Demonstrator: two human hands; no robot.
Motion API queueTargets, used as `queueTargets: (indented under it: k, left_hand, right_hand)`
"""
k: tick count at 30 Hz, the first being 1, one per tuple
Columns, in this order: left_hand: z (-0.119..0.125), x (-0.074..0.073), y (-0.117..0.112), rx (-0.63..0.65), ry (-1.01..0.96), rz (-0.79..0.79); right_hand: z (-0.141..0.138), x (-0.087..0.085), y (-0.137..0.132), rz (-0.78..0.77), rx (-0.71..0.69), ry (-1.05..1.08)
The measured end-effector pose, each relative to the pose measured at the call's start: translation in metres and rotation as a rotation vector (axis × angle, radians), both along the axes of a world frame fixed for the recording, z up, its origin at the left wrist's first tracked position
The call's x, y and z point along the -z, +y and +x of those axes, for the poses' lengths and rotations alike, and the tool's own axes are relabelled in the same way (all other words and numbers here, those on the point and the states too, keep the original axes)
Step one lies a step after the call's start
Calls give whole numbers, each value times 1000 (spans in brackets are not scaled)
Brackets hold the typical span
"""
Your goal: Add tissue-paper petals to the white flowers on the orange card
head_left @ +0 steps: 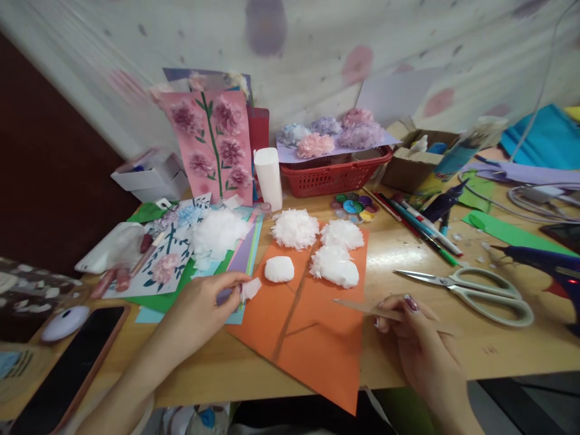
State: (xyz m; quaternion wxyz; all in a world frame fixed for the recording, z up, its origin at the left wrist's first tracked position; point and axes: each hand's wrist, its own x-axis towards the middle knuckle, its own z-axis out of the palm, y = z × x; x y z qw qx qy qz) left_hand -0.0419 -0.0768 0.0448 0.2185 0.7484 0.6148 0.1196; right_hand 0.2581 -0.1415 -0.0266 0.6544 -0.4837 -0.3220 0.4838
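My left hand (212, 302) pinches a small crumpled piece of white tissue paper (251, 290) beside the left edge of an orange card (317, 356). Between the fingers of my right hand (414, 329) is a thin, flat wooden stick (357, 306), its tip pointing left over the card. Drawn on the card are brown branch lines. A frilly white tissue puff (295, 229) lies at its top left, another puff (343, 234) at its top right. Below that, a white pad (338, 267) is only partly covered with frills. A smooth white oval pad (279, 269) lies bare on the left.
Scissors (471, 290) and a blue glue gun (544, 260) lie to the right. A heap of white tissue pieces (220, 232) rests on papers at left. Behind stand a pink flower card (181, 175) and a red basket (335, 179). A phone (67, 374) lies front left.
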Motion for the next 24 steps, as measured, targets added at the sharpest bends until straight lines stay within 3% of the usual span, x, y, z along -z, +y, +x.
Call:
queueTargets:
  k: [9,24]
  left_hand:
    - [-3,8,-11,-107,-162,-86]
    - [3,20,-16,-83,-258,-76]
  right_hand:
    - [-2,-1,0,-13,16,-16]
    - [-1,-1,0,-34,48,8]
